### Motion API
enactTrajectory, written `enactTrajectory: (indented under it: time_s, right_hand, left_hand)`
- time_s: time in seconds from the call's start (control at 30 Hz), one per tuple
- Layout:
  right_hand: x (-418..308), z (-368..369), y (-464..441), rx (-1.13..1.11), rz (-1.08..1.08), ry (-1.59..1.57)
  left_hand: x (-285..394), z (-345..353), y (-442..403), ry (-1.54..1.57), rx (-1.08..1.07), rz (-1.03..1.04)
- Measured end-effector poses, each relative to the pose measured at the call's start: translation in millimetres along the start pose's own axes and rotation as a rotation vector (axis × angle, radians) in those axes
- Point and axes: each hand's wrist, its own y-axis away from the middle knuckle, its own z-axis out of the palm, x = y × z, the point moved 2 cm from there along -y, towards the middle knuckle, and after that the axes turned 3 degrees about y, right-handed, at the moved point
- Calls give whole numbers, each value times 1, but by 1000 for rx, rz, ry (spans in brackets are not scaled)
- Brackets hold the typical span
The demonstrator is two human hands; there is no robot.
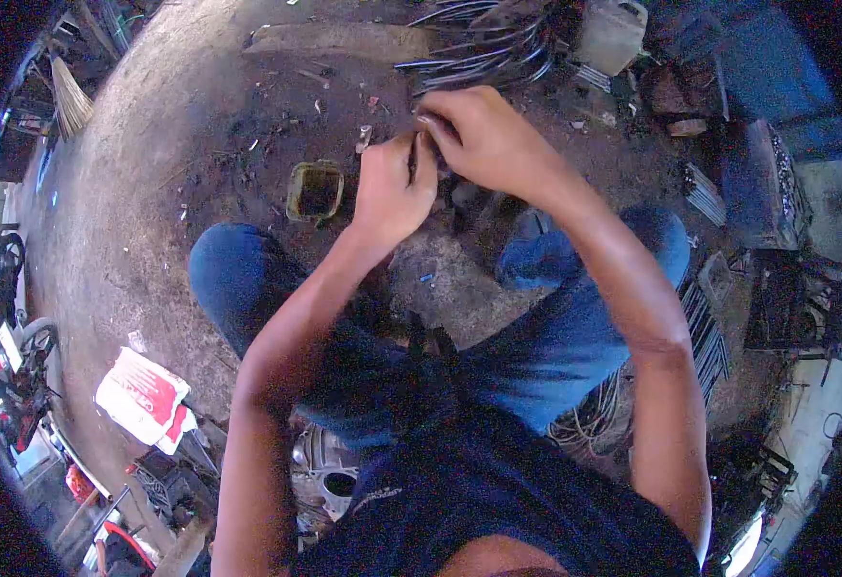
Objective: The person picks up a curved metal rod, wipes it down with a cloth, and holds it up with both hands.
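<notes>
My left hand [397,188] and right hand [488,139] meet in front of me, fingers curled and tips drawn into a pinch; anything between them is too small or hidden. I'd judge the fingertip work under way, though how much is done or left I can't tell. Past my left knee [234,255] sits a tub [294,191], dark inside; farther lie bent rods [440,64].

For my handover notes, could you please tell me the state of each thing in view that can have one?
Left hand: fingers curled; any held item unclear.
Right hand: fingers curled, near the left hand.
Tub: open, dark contents inside.
Sack: lying, print showing.
Curved rods: loosely piled, on floor.
Straight rods: side by side.
</notes>
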Motion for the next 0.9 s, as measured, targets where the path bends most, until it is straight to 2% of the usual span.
enactTrajectory:
  time_s: [0.07,0.1,0.13,0.2,0.23,0.27,0.33,0.43,0.47,0.53,0.6,0.67,0.77,0.83,0.87,0.9]
  right_hand:
    - [30,3,-5,69,51,32]
    - [48,-3,-10,14,121,123]
    - [55,1,-6,22,129,127]
    - [45,1,-12,-42,82,144]
    - [29,2,-1,14,49,135]
    - [23,5,-1,18,-87,126]
    - [41,5,-6,-80,139,93]
    - [66,10,-9,-48,86,82]
    - [48,13,-6,-105,105,67]
    - [22,9,0,-58,18,-28]
    - [47,12,-2,-34,65,-35]
    - [60,8,-10,7,202,92]
    - [33,19,1,21,97,28]
    - [42,17,0,76,22,-19]
    - [54,15,-4,18,208,51]
    - [64,18,-7,6,181,64]
  left_hand:
    - [0,2,1,-90,-91,-77]
    - [-2,8,3,-71,-41,15]
    - [-3,12,6,-68,-50,23]
    - [-2,14,6,-129,-41,100]
    - [-2,12,4,-132,-44,104]
    - [-1,10,4,-93,-66,93]
    - [1,11,9,-51,-97,71]
    - [5,16,7,-151,-99,78]
    - [3,15,8,-117,-72,114]
    - [2,14,1,-86,-24,167]
    - [1,14,7,-126,-95,68]
    - [-2,17,7,-127,-104,59]
    - [-3,16,7,-79,-50,88]
    - [3,14,5,-107,-83,19]
    - [5,13,6,-121,-102,-16]
    - [5,15,8,-143,-129,-27]
